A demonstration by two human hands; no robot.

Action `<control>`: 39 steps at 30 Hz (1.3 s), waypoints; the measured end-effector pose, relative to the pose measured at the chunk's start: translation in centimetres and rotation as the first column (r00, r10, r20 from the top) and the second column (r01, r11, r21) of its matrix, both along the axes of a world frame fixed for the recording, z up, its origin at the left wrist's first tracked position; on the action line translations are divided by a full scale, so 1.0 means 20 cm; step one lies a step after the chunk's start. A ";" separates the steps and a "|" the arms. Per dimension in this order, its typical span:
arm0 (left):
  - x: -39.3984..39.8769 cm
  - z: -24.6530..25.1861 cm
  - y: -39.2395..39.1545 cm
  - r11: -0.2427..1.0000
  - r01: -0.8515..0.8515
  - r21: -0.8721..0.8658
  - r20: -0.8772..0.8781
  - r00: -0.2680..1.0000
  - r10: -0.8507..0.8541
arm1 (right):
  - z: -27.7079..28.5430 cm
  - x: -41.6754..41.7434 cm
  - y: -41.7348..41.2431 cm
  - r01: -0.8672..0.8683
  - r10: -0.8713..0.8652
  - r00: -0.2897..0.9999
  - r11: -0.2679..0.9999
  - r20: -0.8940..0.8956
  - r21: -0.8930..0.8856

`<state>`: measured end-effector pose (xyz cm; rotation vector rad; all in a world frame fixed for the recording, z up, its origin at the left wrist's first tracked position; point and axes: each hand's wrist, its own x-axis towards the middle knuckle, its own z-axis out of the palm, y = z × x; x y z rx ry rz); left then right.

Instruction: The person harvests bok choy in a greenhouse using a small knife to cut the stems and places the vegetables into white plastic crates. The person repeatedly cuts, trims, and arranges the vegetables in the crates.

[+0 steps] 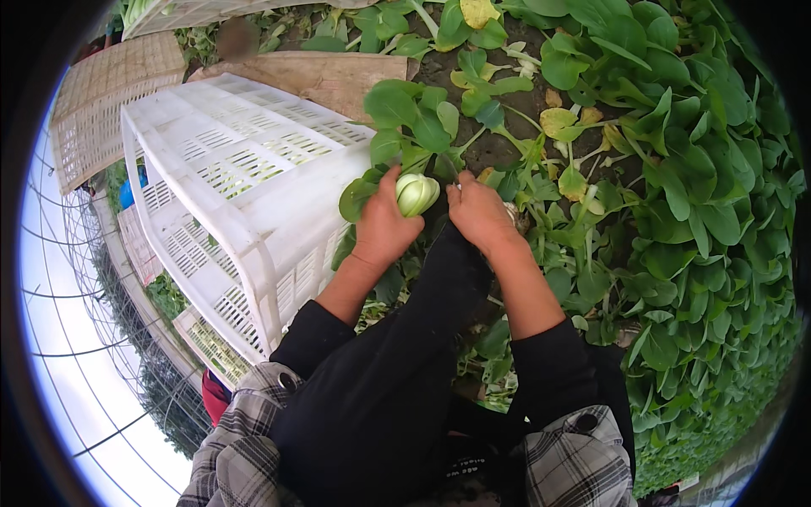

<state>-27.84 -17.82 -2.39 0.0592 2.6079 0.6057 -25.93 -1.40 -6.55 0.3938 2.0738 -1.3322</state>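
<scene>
My left hand point(384, 223) holds a bok choy head point(417, 195), its pale green base facing me and its leaves pointing away. Just to the right, my right hand point(479, 210) is closed around what looks like a small knife point(450, 170). Only a thin grey strip of it shows beyond the fingers; the fist hides the rest. The two hands are close together but apart, above dark soil and cut leaves. Broad green bok choy leaves point(412, 117) rise just beyond the fingertips.
A white slatted plastic crate point(253, 171) lies on its side at my left, with greens visible through its slots. Brown sheeting point(329, 79) lies behind it. Loose yellow leaves point(561, 123) litter the soil. Dense standing bok choy point(690, 190) fills the right side. My dark-clothed knee point(443, 272) rises below the hands.
</scene>
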 end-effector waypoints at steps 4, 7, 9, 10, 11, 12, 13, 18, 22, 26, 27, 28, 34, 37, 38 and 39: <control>0.00 0.00 -0.01 1.000 -0.010 0.001 0.027 1.000 0.010 | 0.02 0.01 -0.01 0.025 -0.025 0.999 1.000 0.029 0.009; 0.01 -0.01 -0.02 0.999 -0.028 0.024 0.010 1.000 0.028 | 0.00 0.04 -0.01 0.041 -0.041 0.999 0.999 0.028 0.002; 0.01 -0.01 -0.01 0.998 -0.036 0.046 0.000 0.999 0.036 | -0.04 -0.01 -0.01 0.016 -0.016 1.000 1.000 0.013 -0.014; 0.00 -0.01 0.00 0.998 -0.037 0.055 0.001 0.999 0.037 | -0.06 -0.03 -0.01 0.022 -0.021 1.000 0.999 0.022 -0.029; 0.00 0.00 0.01 0.997 -0.038 0.064 0.002 0.999 0.038 | -0.08 -0.05 -0.01 0.028 -0.027 0.999 0.999 0.031 -0.044; 0.00 0.00 0.01 0.998 -0.039 0.051 0.004 0.999 0.039 | -0.08 -0.07 -0.02 0.031 -0.029 0.999 0.997 0.040 -0.065; 0.00 0.00 0.01 0.998 -0.039 0.040 0.006 0.999 0.039 | -0.07 -0.08 -0.02 0.013 -0.009 0.999 0.996 0.044 -0.083; 0.02 0.00 0.00 0.993 -0.083 0.083 -0.013 0.996 0.084 | -0.11 -0.14 -0.04 -0.029 0.033 0.998 0.996 0.049 -0.087; 0.04 0.01 -0.02 0.989 -0.101 0.107 -0.017 0.994 0.103 | -0.12 -0.17 -0.06 -0.058 0.080 0.981 0.990 0.178 -0.126; 0.07 0.06 -0.02 0.956 -0.157 0.249 0.035 0.988 0.153 | -0.13 -0.02 -0.05 0.106 -0.090 0.989 0.984 0.116 -0.142; 0.08 0.08 -0.02 0.955 -0.143 0.259 0.051 0.990 0.135 | -0.12 0.02 -0.04 0.239 -0.205 0.965 0.944 0.164 -0.226; 0.09 0.11 -0.02 0.954 -0.130 0.270 0.067 0.991 0.116 | -0.11 0.06 -0.04 0.369 -0.313 0.924 0.879 0.218 -0.301; 0.14 0.14 -0.02 0.929 -0.095 0.358 0.172 0.984 0.034 | -0.08 0.11 -0.04 0.712 -0.554 0.631 0.135 0.544 -0.689; 0.14 0.16 -0.01 0.892 -0.133 0.433 0.296 0.955 -0.001 | -0.04 0.15 0.00 0.768 -0.628 0.523 0.055 0.576 -0.638; 0.14 0.16 0.01 0.863 -0.166 0.477 0.330 0.944 -0.001 | -0.04 0.17 0.02 0.760 -0.663 0.510 0.050 0.547 -0.648; 0.14 0.17 0.03 0.832 -0.199 0.518 0.363 0.932 -0.003 | -0.02 0.21 0.05 0.773 -0.697 0.493 0.076 0.521 -0.629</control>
